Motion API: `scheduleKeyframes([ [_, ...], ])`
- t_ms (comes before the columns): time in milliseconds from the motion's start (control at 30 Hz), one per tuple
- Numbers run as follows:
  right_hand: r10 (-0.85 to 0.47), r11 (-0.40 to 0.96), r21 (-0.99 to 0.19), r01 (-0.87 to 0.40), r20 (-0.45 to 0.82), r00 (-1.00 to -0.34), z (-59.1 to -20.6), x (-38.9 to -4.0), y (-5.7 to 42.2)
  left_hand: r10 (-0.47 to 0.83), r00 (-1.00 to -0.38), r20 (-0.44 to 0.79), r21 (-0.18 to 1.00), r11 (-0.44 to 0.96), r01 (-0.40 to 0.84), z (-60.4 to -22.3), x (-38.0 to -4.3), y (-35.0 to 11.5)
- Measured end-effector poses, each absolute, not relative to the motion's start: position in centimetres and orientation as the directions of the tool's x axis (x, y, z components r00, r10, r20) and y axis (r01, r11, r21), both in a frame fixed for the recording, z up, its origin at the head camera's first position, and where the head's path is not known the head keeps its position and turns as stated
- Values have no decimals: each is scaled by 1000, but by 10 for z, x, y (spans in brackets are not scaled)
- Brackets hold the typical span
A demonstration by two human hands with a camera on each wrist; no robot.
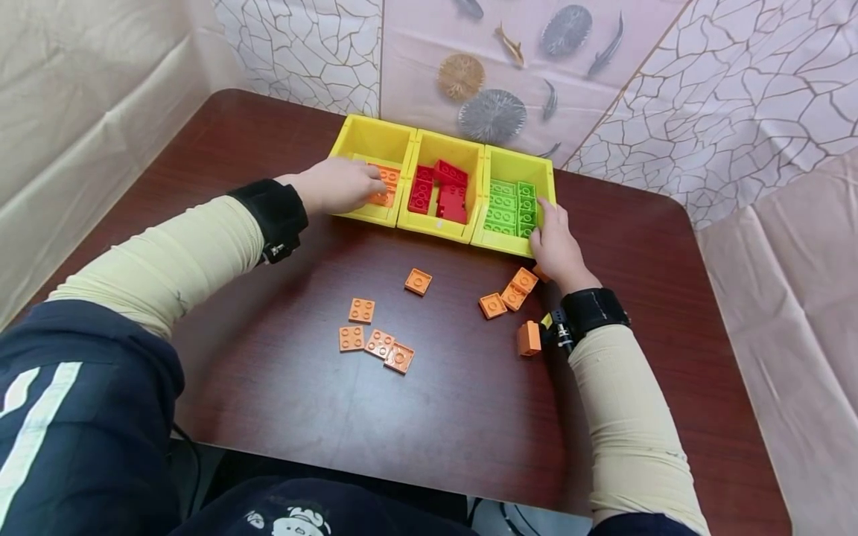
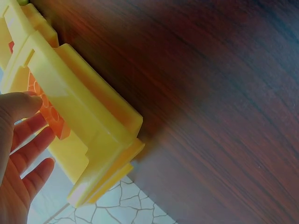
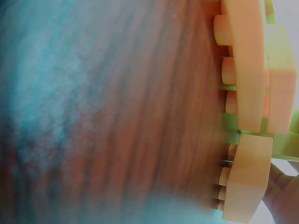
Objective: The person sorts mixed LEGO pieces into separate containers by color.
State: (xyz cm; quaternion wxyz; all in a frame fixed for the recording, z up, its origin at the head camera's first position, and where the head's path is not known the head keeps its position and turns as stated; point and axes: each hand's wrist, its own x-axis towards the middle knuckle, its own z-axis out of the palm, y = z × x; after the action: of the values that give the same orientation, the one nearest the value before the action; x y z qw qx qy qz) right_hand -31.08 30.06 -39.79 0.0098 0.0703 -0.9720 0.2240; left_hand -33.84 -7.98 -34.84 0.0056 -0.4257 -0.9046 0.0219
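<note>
A yellow three-compartment box (image 1: 434, 231) stands at the back of the table. Its left section holds orange toy bricks (image 1: 389, 176), the middle one red bricks (image 1: 452, 202), the right one green bricks (image 1: 501, 208). My left hand (image 1: 338, 186) reaches into the left section. In the left wrist view its thumb and fingers pinch an orange brick (image 2: 55, 122); the other fingers are spread below. My right hand (image 1: 558, 242) grips the box's right end near the front corner. In the right wrist view that hand (image 3: 285, 198) is mostly cut off.
Several flat orange bricks (image 1: 362, 310) lie on the table (image 1: 295, 394) in front of the box. More orange bricks (image 1: 514, 296) lie near my right wrist, with an upright orange block (image 1: 529, 339) beside the wrist camera. Patterned cloth (image 1: 536, 82) hangs behind the table.
</note>
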Motion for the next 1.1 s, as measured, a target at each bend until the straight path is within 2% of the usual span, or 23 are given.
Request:
scheduleKeyframes([
  [433, -136, 894, -425, -145, 53, -989, -395, -310, 299, 716, -694, -77, -22, 694, 719, -353, -338, -79],
  [567, -133, 893, -426, -144, 56, -990, -396, -310, 299, 715, -697, -54, -28, 696, 717, -355, -335, -80],
  [667, -133, 893, -426, -145, 57, -989, -398, -311, 298, 742, -669, 37, -40, 670, 741, -356, -328, -82],
  [833, -133, 893, -426, -144, 54, -990, -399, -312, 297, 792, -586, 172, -34, 599, 800, -354, -302, -83],
  [1100, -133, 894, -427, -137, 39, -990, -396, -310, 298, 888, -455, 71, 16, 455, 890, -361, -255, -80],
])
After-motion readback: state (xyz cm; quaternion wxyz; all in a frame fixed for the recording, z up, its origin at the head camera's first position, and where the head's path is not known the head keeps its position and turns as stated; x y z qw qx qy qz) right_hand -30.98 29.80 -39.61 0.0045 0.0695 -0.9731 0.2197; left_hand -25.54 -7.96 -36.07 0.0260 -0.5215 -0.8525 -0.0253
